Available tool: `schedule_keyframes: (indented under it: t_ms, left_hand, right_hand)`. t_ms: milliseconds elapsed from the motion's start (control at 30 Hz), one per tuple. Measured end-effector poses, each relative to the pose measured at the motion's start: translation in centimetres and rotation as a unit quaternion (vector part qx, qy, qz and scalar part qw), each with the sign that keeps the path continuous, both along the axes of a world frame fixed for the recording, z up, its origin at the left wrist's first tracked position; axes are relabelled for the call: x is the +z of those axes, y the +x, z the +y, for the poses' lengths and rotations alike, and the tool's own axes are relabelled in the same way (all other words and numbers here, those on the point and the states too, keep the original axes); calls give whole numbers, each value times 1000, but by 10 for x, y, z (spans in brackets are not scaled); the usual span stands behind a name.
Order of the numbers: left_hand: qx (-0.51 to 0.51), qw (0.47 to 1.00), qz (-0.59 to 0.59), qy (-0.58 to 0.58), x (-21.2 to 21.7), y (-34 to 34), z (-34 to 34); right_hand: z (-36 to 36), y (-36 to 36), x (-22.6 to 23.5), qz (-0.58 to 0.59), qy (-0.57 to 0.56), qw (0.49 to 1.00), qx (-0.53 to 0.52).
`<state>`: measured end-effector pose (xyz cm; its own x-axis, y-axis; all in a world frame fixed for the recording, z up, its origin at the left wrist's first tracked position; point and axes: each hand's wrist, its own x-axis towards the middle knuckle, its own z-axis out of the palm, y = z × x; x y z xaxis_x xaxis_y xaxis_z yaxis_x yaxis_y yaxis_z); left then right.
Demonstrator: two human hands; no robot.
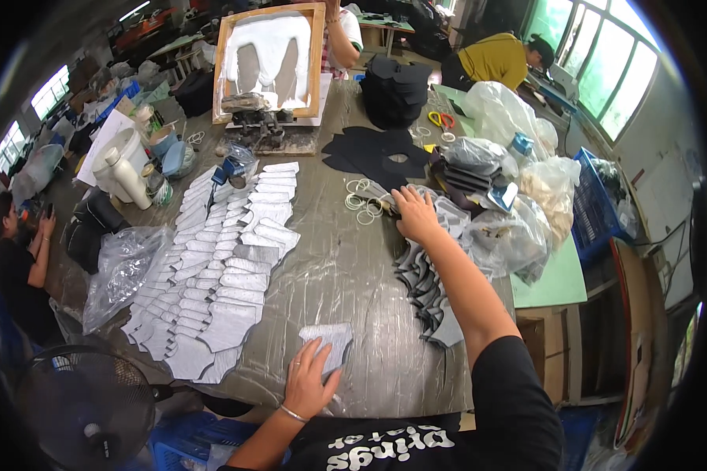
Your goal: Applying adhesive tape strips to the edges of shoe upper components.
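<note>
My left hand (306, 381) lies with spread fingers on the lower edge of a small light-grey cut piece (334, 337) near the table's front. Further off to the right, my right hand (416, 214) reaches with stretched fingers to the far end of a row of grey, dark-edged pieces (424, 286). What lies under its fingertips is partly hidden. Loose cream rubber bands (361, 206) rest just left of that hand. On the left, many light-grey pieces (228, 290) overlap in long rows.
A wooden-framed screen (314, 63) stands tilted at the far end. Black cut pieces (369, 161), red-handled scissors (441, 119) and plastic bags (511, 239) lie at the right. A white bottle (127, 179) stands left; a fan (86, 416) is at lower left. Other people are nearby.
</note>
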<state>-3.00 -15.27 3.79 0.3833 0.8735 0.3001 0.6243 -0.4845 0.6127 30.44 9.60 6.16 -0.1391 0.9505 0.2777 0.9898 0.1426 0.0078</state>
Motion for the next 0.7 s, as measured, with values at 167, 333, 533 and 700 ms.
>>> schedule_keyframes:
  t_ms: [167,333,533,700]
  left_hand:
    - [-12,999,-40,-9,32,1,45]
    - [-62,997,-35,-1,24,46,150]
    - [-41,997,17,61,-18,125,276]
    - [-45,993,98,50,-38,153,324]
  right_hand:
    - [55,-2,-8,-42,-135,990,9]
    - [41,-29,-11,-103,-41,990,92]
    - [41,-32,-25,-62,30,984,165]
    - [49,-22,-26,26,-5,980,197]
